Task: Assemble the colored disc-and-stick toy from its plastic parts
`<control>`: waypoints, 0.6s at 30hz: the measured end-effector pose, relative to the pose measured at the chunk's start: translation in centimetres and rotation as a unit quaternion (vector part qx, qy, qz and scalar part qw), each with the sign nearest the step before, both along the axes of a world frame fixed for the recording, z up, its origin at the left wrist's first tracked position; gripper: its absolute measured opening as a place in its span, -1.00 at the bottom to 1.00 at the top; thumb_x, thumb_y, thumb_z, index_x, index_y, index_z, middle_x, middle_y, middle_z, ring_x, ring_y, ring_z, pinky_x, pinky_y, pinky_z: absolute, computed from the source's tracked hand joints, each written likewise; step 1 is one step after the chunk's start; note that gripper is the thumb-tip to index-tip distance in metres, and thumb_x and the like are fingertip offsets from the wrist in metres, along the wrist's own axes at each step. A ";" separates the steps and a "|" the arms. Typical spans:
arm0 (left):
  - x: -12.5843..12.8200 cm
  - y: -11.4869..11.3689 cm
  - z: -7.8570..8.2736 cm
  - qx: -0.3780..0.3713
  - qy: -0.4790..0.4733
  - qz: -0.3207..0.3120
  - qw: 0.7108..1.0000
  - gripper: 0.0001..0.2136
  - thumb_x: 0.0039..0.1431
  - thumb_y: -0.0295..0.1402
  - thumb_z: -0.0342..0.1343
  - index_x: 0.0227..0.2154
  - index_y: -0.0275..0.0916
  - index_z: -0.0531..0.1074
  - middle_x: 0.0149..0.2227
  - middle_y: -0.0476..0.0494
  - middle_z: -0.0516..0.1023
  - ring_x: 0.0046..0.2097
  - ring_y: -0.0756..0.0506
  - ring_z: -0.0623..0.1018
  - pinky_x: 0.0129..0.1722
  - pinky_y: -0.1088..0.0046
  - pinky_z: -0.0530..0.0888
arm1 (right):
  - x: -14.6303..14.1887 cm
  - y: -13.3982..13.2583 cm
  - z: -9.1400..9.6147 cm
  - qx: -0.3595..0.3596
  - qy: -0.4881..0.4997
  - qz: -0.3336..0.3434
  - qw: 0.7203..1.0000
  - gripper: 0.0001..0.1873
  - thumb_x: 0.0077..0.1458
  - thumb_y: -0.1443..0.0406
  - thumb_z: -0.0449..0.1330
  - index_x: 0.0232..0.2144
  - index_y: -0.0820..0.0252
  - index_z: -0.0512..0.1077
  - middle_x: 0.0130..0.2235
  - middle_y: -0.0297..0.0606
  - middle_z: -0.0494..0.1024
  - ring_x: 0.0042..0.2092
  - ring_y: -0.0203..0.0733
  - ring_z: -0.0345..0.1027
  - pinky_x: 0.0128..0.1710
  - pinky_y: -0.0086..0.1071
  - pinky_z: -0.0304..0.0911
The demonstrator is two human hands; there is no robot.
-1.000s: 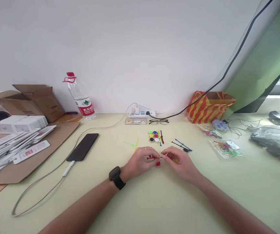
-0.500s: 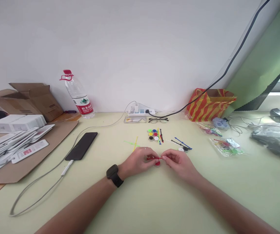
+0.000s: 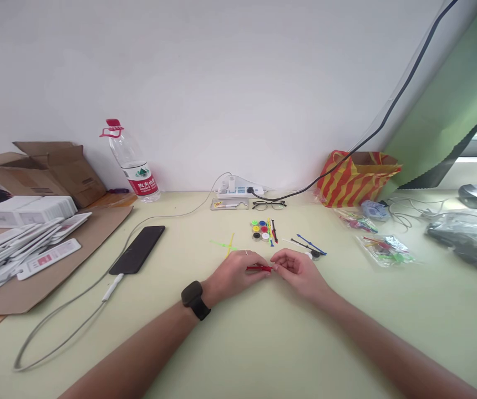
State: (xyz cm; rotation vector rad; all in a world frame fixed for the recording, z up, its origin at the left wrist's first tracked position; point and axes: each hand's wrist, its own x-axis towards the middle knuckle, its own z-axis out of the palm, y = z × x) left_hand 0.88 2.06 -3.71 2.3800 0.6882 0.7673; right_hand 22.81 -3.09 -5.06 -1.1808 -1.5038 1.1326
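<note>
My left hand point(image 3: 238, 275) pinches a thin red plastic stick point(image 3: 258, 268) between thumb and fingers, low over the table. My right hand point(image 3: 297, 271) is closed at the stick's right end, thumb against fingertips; whatever lies between them is too small to make out. Beyond the hands stand two rows of small round discs point(image 3: 256, 229) in several colours, with thin coloured sticks point(image 3: 272, 231) beside them. A yellow stick point(image 3: 231, 243) and a green stick lie past my left hand. Past my right hand are a blue stick point(image 3: 311, 244), a black disc point(image 3: 315, 254) and a white disc.
A phone point(image 3: 138, 249) on a cable lies at left, near white cards point(image 3: 26, 233) on cardboard. A water bottle point(image 3: 138, 172), a power strip point(image 3: 240, 189) and glasses point(image 3: 269, 205) are along the wall. Plastic packets point(image 3: 386, 250) and a striped bag point(image 3: 355, 180) are at right.
The red round piece under my left fingertips no longer shows. My right fingers have shifted slightly left and up, and the red stick now points less far into them.
</note>
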 end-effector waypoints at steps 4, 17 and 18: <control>0.1 0.2 -0.1 0.024 0.018 0.009 1.000 -0.88 0.34 -0.29 0.22 -0.16 -0.14 0.63 -0.22 -0.10 0.69 -0.21 -0.10 0.64 -0.18 0.39 0.54 | 0.4 0.8 -0.1 0.001 0.001 0.019 1.000 -0.68 0.21 0.03 0.30 -0.22 0.17 0.50 -0.25 -0.21 0.60 -0.20 -0.13 0.50 -0.16 -0.24 0.41; -0.3 -0.4 0.1 0.050 0.040 -0.028 0.998 -0.90 0.41 -0.33 0.11 -0.17 -0.15 0.53 -0.15 -0.16 0.63 -0.10 -0.13 0.61 -0.10 0.35 0.53 | -0.1 1.4 -0.3 0.008 -0.001 0.046 0.999 -0.86 0.22 0.23 0.23 -0.20 0.16 0.48 -0.28 -0.24 0.57 -0.23 -0.15 0.48 -0.19 -0.27 0.36; -0.4 -0.5 0.1 0.043 0.036 -0.025 0.998 -0.89 0.42 -0.34 0.10 -0.17 -0.15 0.53 -0.14 -0.16 0.62 -0.10 -0.13 0.61 -0.11 0.35 0.53 | -0.1 1.3 -0.3 0.009 -0.001 0.048 0.999 -0.85 0.22 0.23 0.23 -0.19 0.16 0.48 -0.28 -0.24 0.57 -0.23 -0.15 0.48 -0.19 -0.27 0.36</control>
